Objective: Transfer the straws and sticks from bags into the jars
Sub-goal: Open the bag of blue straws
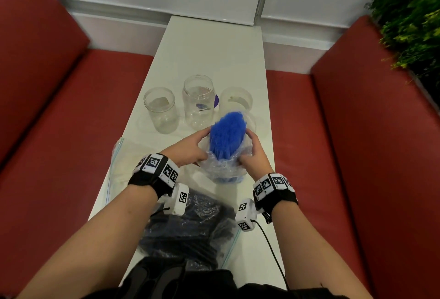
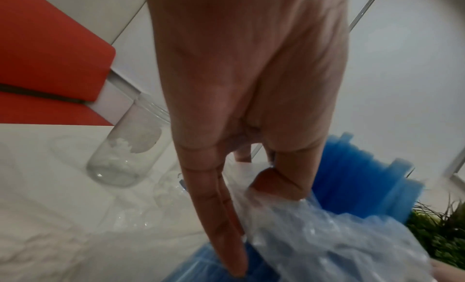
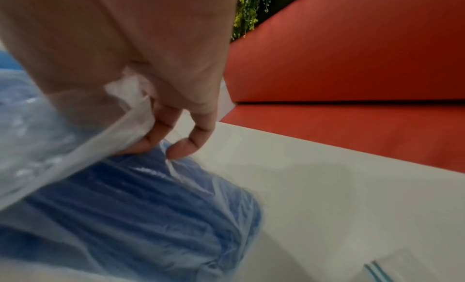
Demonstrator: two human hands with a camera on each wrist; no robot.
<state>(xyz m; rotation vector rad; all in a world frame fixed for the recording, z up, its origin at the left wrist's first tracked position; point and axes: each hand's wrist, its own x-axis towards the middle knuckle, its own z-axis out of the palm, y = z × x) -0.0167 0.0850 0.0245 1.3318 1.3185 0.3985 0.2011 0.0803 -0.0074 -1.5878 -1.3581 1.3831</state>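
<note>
The left hand [image 1: 188, 150] and right hand [image 1: 253, 154] each clutch the crumpled bag [image 1: 222, 168], peeling it down a bundle of blue straws [image 1: 226, 132] that stands on the worktop [image 1: 209, 49] before three jars [image 1: 198, 101]; the film looks slippery, the straws light and loose; best gripped round the bundle's middle.

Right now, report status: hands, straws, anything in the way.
Left hand and right hand grip the clear bag. Blue straws half out, none in the jars. Dark bag near, not blocking.
</note>
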